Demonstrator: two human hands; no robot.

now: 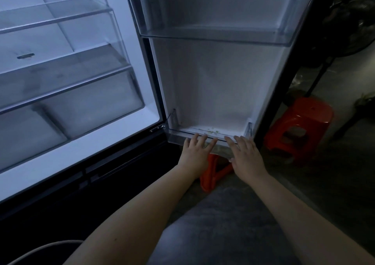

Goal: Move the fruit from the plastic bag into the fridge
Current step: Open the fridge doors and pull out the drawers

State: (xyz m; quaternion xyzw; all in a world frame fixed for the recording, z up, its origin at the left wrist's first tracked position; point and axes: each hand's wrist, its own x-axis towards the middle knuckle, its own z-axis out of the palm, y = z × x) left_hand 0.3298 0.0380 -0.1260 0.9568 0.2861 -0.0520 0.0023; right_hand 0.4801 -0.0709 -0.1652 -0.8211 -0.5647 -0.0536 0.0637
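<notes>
head view. the fridge [129, 65] stands at your left, its cabinet lit and its door [219, 81] swung wide open in front of you. inside the cabinet, glass shelves [67, 14] sit one above another, with a crisper drawer [95, 104] beneath them. the door carries an upper door bin [213, 36] and a lower door bin [176, 137], both of clear plastic.

your left grip [195, 153] rests on the front rim of the lower door bin. it is apart, fingers straight and spread, and holds nothing. your right grip [247, 157] rests on the same rim toward the bin's right end. it is likewise apart, fingers straight and laid flat. the two lie near each other without touching.

a few small pale green bits [213, 131] lie on the floor of the lower door bin, just beyond your fingertips. whether these are fruit you cannot tell.

a red stool [300, 130] stands on the floor to the right of the door. a second red stool [211, 173] shows below your hands, partly hidden by them. a standing fan [353, 20] sits in the dark at the upper right, behind the door's edge. grey cloth [219, 224] fills the lower middle between your forearms.
</notes>
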